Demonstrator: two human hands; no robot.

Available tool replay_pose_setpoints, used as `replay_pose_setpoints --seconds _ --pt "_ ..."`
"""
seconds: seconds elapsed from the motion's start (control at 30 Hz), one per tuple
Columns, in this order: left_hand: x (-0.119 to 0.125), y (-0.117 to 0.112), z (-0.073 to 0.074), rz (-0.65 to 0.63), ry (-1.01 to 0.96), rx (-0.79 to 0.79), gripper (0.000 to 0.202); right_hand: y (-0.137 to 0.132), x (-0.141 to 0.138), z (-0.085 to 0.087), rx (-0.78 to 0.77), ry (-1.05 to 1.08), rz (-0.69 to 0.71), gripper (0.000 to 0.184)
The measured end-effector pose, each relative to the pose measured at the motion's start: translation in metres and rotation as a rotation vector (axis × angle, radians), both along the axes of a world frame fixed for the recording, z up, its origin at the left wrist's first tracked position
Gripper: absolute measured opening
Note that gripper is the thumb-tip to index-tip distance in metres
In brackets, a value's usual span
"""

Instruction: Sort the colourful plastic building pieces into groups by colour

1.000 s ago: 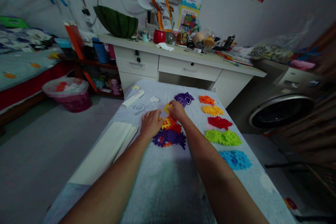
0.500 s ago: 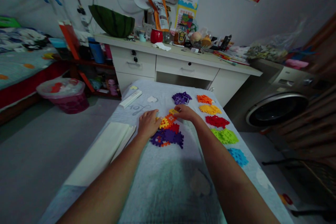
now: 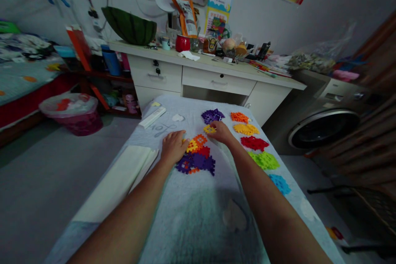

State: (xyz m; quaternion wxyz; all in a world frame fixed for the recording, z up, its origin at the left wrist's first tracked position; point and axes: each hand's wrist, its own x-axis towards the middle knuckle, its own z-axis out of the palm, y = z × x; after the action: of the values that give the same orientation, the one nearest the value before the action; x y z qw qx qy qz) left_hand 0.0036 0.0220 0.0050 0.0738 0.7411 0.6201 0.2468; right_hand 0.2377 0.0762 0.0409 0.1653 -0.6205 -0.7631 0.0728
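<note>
Fuzzy cloth (image 3: 192,214); right hand (image 3: 222,133) pinching notched yellow tile (image 3: 209,129).

Joined tiles (image 3: 198,156) on table (image 3: 192,222) middle, tile piles (image 3: 254,143) along right, folded sheet (image 3: 123,177) left, desk (image 3: 216,78) behind.

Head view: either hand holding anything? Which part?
Right hand pinches the yellow piece by its right edge; left hand only presses the joined pieces.

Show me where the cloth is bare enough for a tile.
Bare cloth lies at the near end, below the joined tiles. Smaller patch: between white box and purple pile. Crowded: right edge, orange pile to blue pile, and around the yellow tile in the right hand.
</note>
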Motion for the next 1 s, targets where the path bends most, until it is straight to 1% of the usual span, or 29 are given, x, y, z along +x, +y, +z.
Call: replay_pose_setpoints --seconds 0.1,0.27,0.37,0.5,0.63,0.73,0.83,0.93,1.0 --pt "0.000 0.000 0.000 -0.004 -0.003 0.012 0.040 0.000 0.034 0.006 0.009 -0.092 -0.101 0.036" --pt "0.000 -0.001 0.000 -0.011 -0.006 0.020 0.038 0.000 0.089 0.007 0.019 -0.265 -0.280 0.036" --pt "0.001 -0.001 0.000 -0.011 -0.003 0.022 0.037 0.003 0.112 0.009 0.023 -0.316 -0.373 0.036" --pt "0.000 0.000 0.000 -0.017 0.001 0.022 0.037 0.007 0.130 0.016 0.019 -0.336 -0.475 0.035" --pt "0.000 0.000 0.000 -0.020 0.001 0.033 0.036 0.008 0.136 0.022 -0.076 -0.382 -0.527 0.036" --pt "0.000 0.000 -0.001 -0.017 -0.003 0.040 0.036 0.004 0.134 0.024 -0.123 -0.406 -0.524 0.036" --pt "0.000 0.000 -0.001 -0.019 -0.001 0.042 0.035 0.001 0.126 0.027 -0.102 -0.403 -0.516 0.033" --pt "-0.001 -0.001 -0.001 -0.020 0.001 0.042 0.035 0.000 0.110 0.033 -0.045 -0.387 -0.505 0.033" --pt "-0.001 -0.001 0.000 -0.019 0.001 0.039 0.035 0.000 0.094 0.037 -0.002 -0.354 -0.446 0.032"
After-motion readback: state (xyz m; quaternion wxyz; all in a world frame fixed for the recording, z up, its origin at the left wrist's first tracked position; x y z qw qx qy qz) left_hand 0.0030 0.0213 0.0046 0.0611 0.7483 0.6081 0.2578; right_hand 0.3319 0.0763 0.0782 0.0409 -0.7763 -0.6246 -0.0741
